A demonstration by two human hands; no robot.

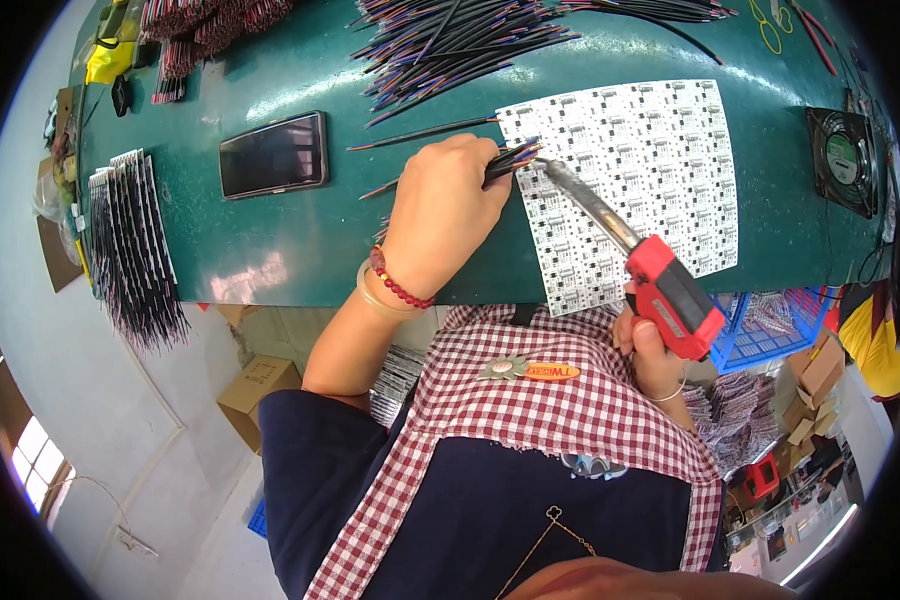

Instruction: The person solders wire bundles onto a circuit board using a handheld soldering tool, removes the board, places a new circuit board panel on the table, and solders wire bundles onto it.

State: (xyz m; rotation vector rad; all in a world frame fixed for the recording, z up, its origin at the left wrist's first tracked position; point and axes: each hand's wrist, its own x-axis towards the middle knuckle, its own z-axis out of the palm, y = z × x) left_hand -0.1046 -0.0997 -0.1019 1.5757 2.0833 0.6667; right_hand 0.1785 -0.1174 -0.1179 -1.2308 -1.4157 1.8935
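Observation:
My left hand (442, 195) is closed around a few short black cables (508, 167) with coloured wire ends. Their stripped ends point right, over the left edge of a white sheet of printed circuit boards (650, 170). From the other side, my right hand (652, 358) grips the red and black handle of a soldering iron (675, 297). Its metal tip reaches up and left to the wire ends near the sheet's left edge; whether it touches them I cannot tell. One cable (420, 134) lies by the sheet's upper left corner, and others stick out beneath my left hand.
A phone (274, 156) lies on the green table (370, 265). Piles of black cables (450, 45) fill the far side. Wired board strips (135, 240) lie at the left edge. A small fan (842, 162) stands at right; a blue crate (770, 330) is below the table edge.

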